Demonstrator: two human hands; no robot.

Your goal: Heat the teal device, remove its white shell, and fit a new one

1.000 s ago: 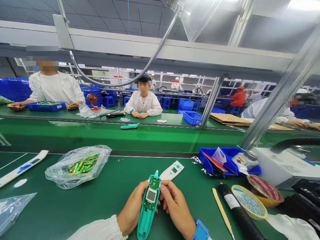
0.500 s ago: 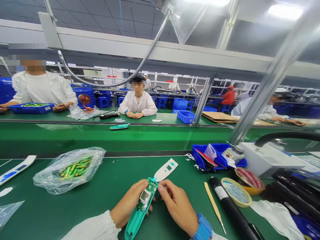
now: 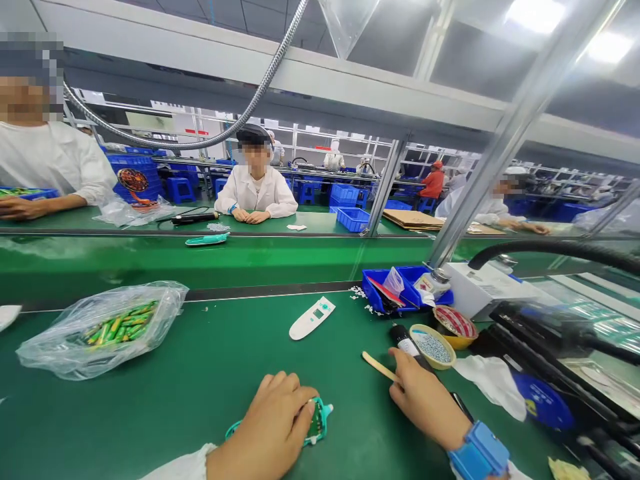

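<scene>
My left hand [image 3: 273,423] lies over a teal plastic device housing [image 3: 324,427], its fingers closed around it. Part of a green circuit board shows inside the housing at the thumb; the rest is under my hand. To the right, my right hand [image 3: 425,400] pinches a slim cream-handled tool [image 3: 377,365] between thumb and forefinger. The tool's far end is hidden by the hand. Just behind the fingers is a black pen-shaped driver [image 3: 404,340], partly covered. A white front cover [image 3: 311,320] with a small window lies on the green table beyond both hands.
A clear plastic bag [image 3: 165,300] of green-and-yellow parts lies at left. At right are a blue bin [image 3: 373,287], a yellow dish of small screws [image 3: 434,348], a tape roll [image 3: 455,323], a white cloth [image 3: 487,380] and a metal post [image 3: 450,227]. Co-workers sit across the bench.
My left hand has turned over the teal housing and lowered it toward the table. My right hand has left the housing, moved right and taken the cream-handled tool, which has swung round. The view has shifted.
</scene>
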